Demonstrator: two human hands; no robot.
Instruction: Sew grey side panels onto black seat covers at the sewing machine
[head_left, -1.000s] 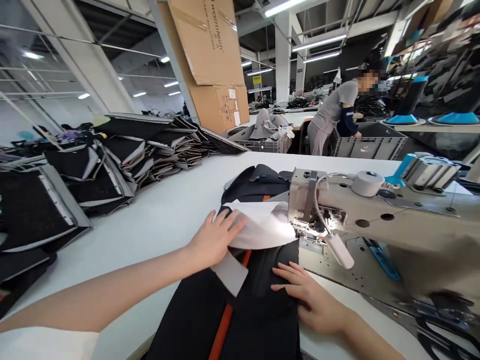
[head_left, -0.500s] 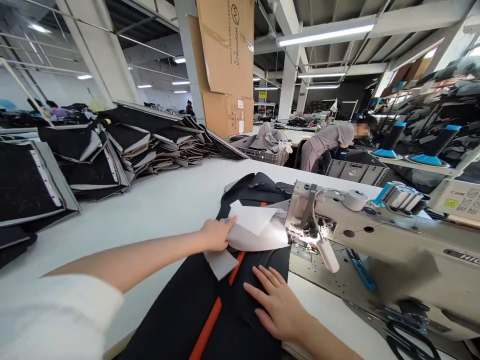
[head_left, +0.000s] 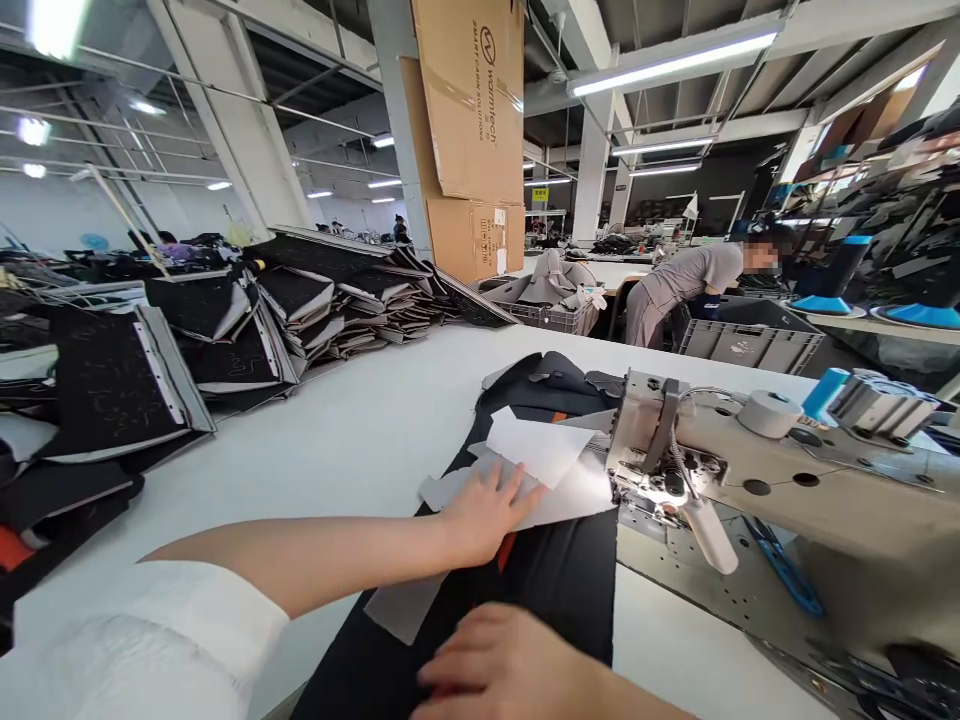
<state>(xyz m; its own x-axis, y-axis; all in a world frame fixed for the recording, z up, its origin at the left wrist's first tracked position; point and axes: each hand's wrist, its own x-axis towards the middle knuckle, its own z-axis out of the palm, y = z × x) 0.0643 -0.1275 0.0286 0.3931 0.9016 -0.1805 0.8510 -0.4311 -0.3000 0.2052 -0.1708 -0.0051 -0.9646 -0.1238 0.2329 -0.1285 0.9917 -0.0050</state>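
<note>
My left hand (head_left: 491, 515) lies with fingers spread on a light grey fabric piece (head_left: 570, 500), just below a white sheet (head_left: 536, 445). These pieces rest on a long black fabric panel (head_left: 574, 570) with an orange strip (head_left: 506, 552) along it. The grey piece reaches under the lit needle area of a sewing machine (head_left: 660, 480). Another grey flap (head_left: 405, 608) shows below my left forearm. Close to the camera, my right hand (head_left: 510, 660) is over the lower part of the black panel, blurred, its fingers bent; whether they grip the cloth I cannot tell.
Blue thread snips (head_left: 784, 565) lie on the machine bed. Stacked black and grey panels (head_left: 352, 300) line the left of the white table (head_left: 360, 430). Behind it are grey crates (head_left: 750, 345), a bending person (head_left: 682, 275) and tall cardboard boxes (head_left: 472, 120).
My left hand has opened from a closed grip and now lies flat on the grey fabric. My right hand has drawn back toward me, fingers bending. The view has shifted left.
</note>
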